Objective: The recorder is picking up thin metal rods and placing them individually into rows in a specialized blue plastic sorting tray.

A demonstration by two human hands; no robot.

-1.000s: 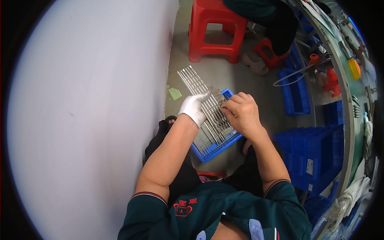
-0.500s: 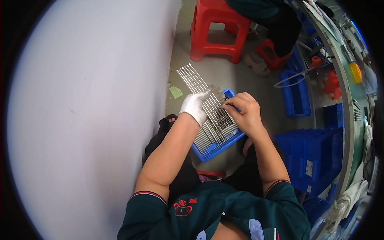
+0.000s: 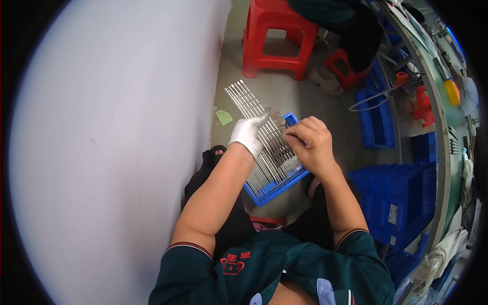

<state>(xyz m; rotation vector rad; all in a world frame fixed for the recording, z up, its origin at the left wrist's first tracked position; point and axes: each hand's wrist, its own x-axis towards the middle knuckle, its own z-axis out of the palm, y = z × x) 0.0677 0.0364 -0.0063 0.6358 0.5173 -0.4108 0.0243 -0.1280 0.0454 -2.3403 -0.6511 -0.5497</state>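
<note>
While the gloved left hand (image 3: 247, 134) keeps its grip on the near end of the metal rod rack (image 3: 264, 137) over the blue tray (image 3: 278, 184), the bare right hand (image 3: 311, 145) has closed in, fingertips pinching rods near the rack's middle; little else has moved, handling continues

Left hand: the left hand (image 3: 247, 134), in a white glove, grips the near side of a flat rack of thin silver metal rods (image 3: 259, 129).
Right hand: the bare right hand (image 3: 311, 145) pinches rods at the rack's right edge, fingers curled.
Rack: tilted, its far end reaching out over the grey floor (image 3: 300, 96).
Bin: a shallow blue plastic bin (image 3: 277, 187) sits under both hands, holding more rods.
Left side: a broad pale wall (image 3: 117, 152).
Beyond: a red plastic stool (image 3: 274, 38); stacked blue plastic crates (image 3: 401, 203) to the right.
</note>
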